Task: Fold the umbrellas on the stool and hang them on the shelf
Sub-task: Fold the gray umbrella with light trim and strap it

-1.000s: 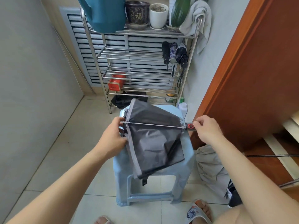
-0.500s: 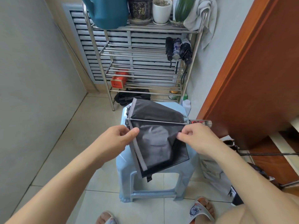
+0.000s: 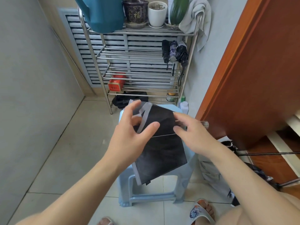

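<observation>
From the head camera I see a half-collapsed black umbrella (image 3: pixel 162 143) lying across a pale blue plastic stool (image 3: pixel 189 172), its grey-trimmed canopy draping over the near edge of the seat. My left hand (image 3: pixel 129 137) is over the canopy's left side with fingers spread and loosely straight, a grey edge strip running between them; motion blur keeps me from telling whether any finger pinches the strip. My right hand (image 3: pixel 193 135) lies at the canopy's right edge, fingers extended on the fabric beside a thin metal rib (image 3: pixel 164 135), with the clear-tipped handle (image 3: pixel 203 123) poking out past it toward the wooden door (image 3: pixel 253 70). Just behind the stool stands a steel shelf (image 3: pixel 183 82), where three folded umbrellas (image 3: pixel 174 51) hang side by side near its right post. A teal watering can (image 3: pixel 103 15), flowerpots and a towel (image 3: pixel 197 15) sit on the top tier. Bare tiled floor (image 3: pixel 65 151) opens to the left of the stool as far as the grey wall; to the right, bundled fabric crowds the gap to the door.
</observation>
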Action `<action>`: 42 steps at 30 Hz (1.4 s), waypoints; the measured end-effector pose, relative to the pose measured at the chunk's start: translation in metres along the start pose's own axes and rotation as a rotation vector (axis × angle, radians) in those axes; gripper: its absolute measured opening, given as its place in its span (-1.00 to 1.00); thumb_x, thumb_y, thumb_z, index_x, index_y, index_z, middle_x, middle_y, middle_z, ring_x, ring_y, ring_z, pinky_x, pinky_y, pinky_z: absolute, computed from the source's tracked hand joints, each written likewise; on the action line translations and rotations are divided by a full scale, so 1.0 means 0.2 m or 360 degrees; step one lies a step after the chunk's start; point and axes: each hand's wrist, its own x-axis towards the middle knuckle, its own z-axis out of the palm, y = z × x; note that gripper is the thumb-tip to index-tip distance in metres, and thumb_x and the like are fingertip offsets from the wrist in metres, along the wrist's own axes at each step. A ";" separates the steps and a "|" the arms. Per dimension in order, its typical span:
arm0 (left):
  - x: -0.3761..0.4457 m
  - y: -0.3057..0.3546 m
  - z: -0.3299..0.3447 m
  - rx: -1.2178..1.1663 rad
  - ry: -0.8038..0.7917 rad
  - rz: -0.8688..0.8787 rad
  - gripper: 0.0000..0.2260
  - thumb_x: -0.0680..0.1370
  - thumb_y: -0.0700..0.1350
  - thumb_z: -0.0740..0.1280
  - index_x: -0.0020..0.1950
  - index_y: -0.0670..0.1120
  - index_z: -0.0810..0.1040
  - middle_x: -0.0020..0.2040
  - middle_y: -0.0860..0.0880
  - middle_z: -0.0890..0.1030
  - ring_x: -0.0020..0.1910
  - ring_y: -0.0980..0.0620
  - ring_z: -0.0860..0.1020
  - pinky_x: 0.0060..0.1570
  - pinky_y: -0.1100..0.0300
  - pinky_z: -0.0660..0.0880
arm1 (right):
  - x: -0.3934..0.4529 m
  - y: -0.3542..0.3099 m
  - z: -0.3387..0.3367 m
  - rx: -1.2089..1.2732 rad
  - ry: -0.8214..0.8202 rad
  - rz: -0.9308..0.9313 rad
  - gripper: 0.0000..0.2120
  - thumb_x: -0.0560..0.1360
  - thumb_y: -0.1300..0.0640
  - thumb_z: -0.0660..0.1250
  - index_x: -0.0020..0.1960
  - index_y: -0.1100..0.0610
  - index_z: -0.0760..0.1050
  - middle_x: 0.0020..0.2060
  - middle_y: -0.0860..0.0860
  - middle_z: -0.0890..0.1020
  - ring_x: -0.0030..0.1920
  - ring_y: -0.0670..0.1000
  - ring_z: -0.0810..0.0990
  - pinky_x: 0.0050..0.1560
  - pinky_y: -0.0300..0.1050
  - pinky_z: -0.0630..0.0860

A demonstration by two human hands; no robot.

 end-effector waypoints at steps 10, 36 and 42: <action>0.04 -0.03 0.00 -0.0185 -0.0264 0.0150 -0.54 0.63 -0.22 0.31 0.40 0.26 0.55 -0.11 -0.26 0.65 -0.12 -0.25 0.61 0.09 -0.19 0.60 | 0.01 0.10 0.00 -0.0345 0.0041 0.0133 -0.58 0.64 0.31 0.10 0.14 -0.14 0.59 0.09 -0.13 0.63 0.13 0.00 0.55 0.11 -0.06 0.45; -0.10 0.05 0.02 -0.0182 0.0297 -0.0145 -0.44 0.66 -0.44 0.16 0.23 0.17 0.71 0.23 -0.07 0.69 0.25 -0.08 0.63 0.39 -0.10 0.48 | -0.06 0.21 0.01 0.0358 -0.0389 -0.0062 -0.20 0.56 0.20 0.35 0.60 -0.33 0.06 0.28 -0.19 0.61 0.19 -0.20 0.57 0.27 -0.17 0.50; -0.14 0.08 0.06 -0.0220 0.0321 -0.0260 -0.53 0.62 -0.44 0.14 0.17 -0.05 0.74 0.23 -0.13 0.69 0.33 -0.21 0.57 0.37 -0.15 0.49 | -0.04 0.14 0.09 0.0703 0.0192 0.0024 -0.59 0.52 0.20 0.48 0.33 -0.05 0.55 -0.07 -0.16 0.72 0.00 -0.23 0.64 0.08 -0.31 0.51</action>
